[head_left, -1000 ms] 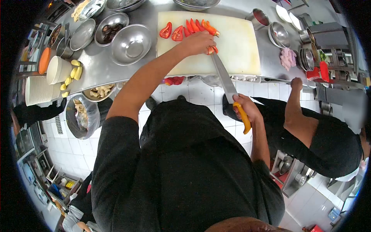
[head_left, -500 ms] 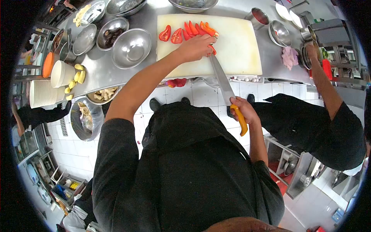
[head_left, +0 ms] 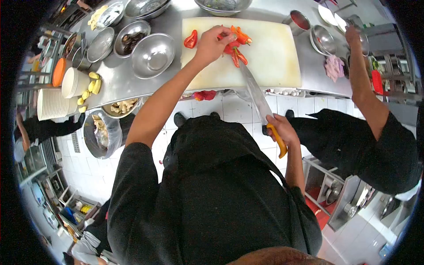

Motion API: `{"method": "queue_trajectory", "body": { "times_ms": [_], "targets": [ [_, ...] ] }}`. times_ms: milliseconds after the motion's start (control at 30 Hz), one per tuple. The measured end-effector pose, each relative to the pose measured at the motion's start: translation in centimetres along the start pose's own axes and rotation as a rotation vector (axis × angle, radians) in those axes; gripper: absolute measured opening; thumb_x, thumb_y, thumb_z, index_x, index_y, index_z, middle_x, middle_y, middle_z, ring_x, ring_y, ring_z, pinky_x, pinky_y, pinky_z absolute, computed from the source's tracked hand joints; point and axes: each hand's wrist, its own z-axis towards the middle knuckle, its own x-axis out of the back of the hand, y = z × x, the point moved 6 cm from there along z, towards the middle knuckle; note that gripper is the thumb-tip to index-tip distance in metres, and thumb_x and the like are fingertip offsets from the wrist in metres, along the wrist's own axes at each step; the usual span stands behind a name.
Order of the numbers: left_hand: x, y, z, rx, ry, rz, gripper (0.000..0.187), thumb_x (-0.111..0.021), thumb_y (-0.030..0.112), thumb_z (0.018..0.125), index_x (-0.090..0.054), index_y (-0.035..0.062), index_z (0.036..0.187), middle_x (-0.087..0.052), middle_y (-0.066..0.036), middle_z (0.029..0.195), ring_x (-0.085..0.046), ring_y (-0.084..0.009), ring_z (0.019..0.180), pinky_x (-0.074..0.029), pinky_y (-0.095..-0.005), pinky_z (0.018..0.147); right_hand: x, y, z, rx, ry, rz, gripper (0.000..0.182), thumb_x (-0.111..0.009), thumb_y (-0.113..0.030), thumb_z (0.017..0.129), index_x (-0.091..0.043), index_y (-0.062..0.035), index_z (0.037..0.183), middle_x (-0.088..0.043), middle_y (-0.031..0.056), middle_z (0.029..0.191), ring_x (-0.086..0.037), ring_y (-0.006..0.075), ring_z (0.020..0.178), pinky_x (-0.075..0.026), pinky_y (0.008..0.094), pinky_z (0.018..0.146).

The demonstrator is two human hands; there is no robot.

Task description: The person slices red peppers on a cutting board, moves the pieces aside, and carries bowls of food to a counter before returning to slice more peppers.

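Note:
On the white cutting board (head_left: pixel 274 66), my left hand (head_left: pixel 214 42) curls its fingers at a cluster of red pepper pieces (head_left: pixel 230 47), partly covering them. The fingertips look closed on pepper, though exactly how many pieces they grip is hidden. Near the board's left side lies a separate red pepper piece (head_left: pixel 191 39). Orange-red pieces (head_left: pixel 241 36) lie just right of the hand. My right hand (head_left: pixel 283 129) is wrapped round the yellow handle of a large knife (head_left: pixel 256 92). Its blade points up and left, with the tip beside a cut pepper strip (head_left: pixel 238 57).
Steel bowls (head_left: pixel 153 55) stand left of the board, one with dark pieces. Stacked white tubs (head_left: pixel 74 84) and yellow pieces (head_left: pixel 94 84) sit at the table's left edge. To the right are a steel pot (head_left: pixel 299 21), a pink cloth (head_left: pixel 334 66) and another person's arm (head_left: pixel 364 84).
My left hand has moved left and slightly up, and several pepper pieces from the row are now bunched toward the right. The knife stays in my right hand. The other person's hand has moved up.

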Motion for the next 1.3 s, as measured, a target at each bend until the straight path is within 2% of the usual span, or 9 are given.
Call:
{"method": "queue_trajectory", "body": {
  "times_ms": [400,600,667,767,800,933,1100,1200,1300],
  "targets": [
    [19.3,-3.6,-21.3,0.543,0.722,-0.764,0.017,-0.067,0.019,0.095,-0.066,0.0032,0.102,-0.069,-0.004,0.091,-0.065,-0.0117,0.082,-0.05,-0.0265,0.071,2.4,-3.3,0.8,0.332,0.224,-0.082,0.024,-0.06,-0.021,0.099,-0.053,-0.0089,0.079,-0.05,-0.0022,0.063,-0.044,0.0069,0.049,-0.035,0.0249,0.043],
    [32.6,-14.8,-36.5,0.458,1.002,-0.883,0.02,-0.063,0.015,0.095,-0.067,-0.0003,0.107,-0.068,-0.004,0.087,-0.063,-0.0123,0.075,-0.05,-0.025,0.068,3.1,-6.0,5.0,0.651,0.273,-0.489,0.02,-0.062,-0.019,0.096,-0.056,-0.0028,0.106,-0.058,0.0133,0.092,-0.055,0.0232,0.078,-0.043,0.0342,0.069],
    [37.9,-14.7,-39.0,0.323,1.364,-0.7,0.02,-0.063,0.02,0.096,-0.068,0.0025,0.102,-0.068,-0.006,0.087,-0.062,-0.011,0.072,-0.048,-0.0216,0.061,3.4,-6.6,5.1,0.726,0.35,-0.614,0.027,-0.063,-0.018,0.095,-0.058,-0.0008,0.114,-0.061,0.0185,0.101,-0.058,0.0286,0.088,-0.045,0.0373,0.077],
    [43.7,-17.4,-43.5,0.552,1.354,-0.427,0.041,-0.076,0.024,0.088,-0.063,-0.0064,0.113,-0.067,-0.011,0.104,-0.066,-0.0172,0.087,-0.054,-0.0304,0.075,4.2,-5.9,5.2,0.744,0.608,-0.784,0.04,-0.064,-0.017,0.093,-0.059,0.0022,0.128,-0.065,0.0263,0.116,-0.064,0.0367,0.103,-0.049,0.0419,0.09],
    [43.9,-15.3,-42.8,0.625,1.566,-0.085,0.044,-0.076,0.019,0.088,-0.061,-0.0104,0.116,-0.067,-0.014,0.108,-0.066,-0.0194,0.088,-0.054,-0.0317,0.075,3.4,-6.2,5.0,0.704,0.626,-0.824,0.042,-0.065,-0.017,0.092,-0.059,0.0006,0.13,-0.064,0.0265,0.117,-0.063,0.0393,0.105,-0.049,0.0433,0.093],
    [32.0,0.6,-27.9,0.196,1.166,0.51,0.039,-0.073,0.011,0.089,-0.061,-0.003,0.123,-0.065,-0.013,0.117,-0.063,-0.0206,0.098,-0.052,-0.0319,0.084,0.7,-7.1,3.6,0.611,0.63,-0.886,0.052,-0.067,-0.016,0.087,-0.053,-0.0044,0.136,-0.064,0.0251,0.115,-0.061,0.0421,0.106,-0.047,0.0482,0.094],
    [5.9,6.9,-13.8,-0.231,0.091,0.21,0.032,-0.076,0.015,0.084,-0.069,0.0092,0.114,-0.061,-0.008,0.125,-0.059,-0.0293,0.113,-0.051,-0.0403,0.094,-0.1,-6.5,3.1,0.601,0.723,-0.795,0.048,-0.069,-0.017,0.086,-0.058,-0.0036,0.131,-0.064,0.0252,0.109,-0.061,0.0422,0.104,-0.048,0.0473,0.093],
    [-4.6,5.5,-10.0,-0.441,-0.107,0.506,0.032,-0.073,0.018,0.082,-0.067,0.0046,0.111,-0.061,-0.012,0.115,-0.059,-0.0311,0.108,-0.054,-0.0402,0.087,0.2,-6.1,3.0,0.562,0.733,-0.776,0.048,-0.07,-0.015,0.085,-0.059,-0.0038,0.131,-0.064,0.0252,0.109,-0.062,0.0418,0.103,-0.049,0.0469,0.091],
    [-8.9,3.6,-6.9,-0.334,-0.101,0.698,0.023,-0.067,0.016,0.082,-0.065,0.0023,0.101,-0.059,-0.014,0.103,-0.061,-0.0329,0.099,-0.055,-0.0404,0.082,0.4,-5.9,2.4,0.581,0.776,-0.756,0.048,-0.071,-0.014,0.085,-0.059,-0.0044,0.13,-0.064,0.0249,0.11,-0.063,0.041,0.101,-0.05,0.0466,0.089]
  ]
}}
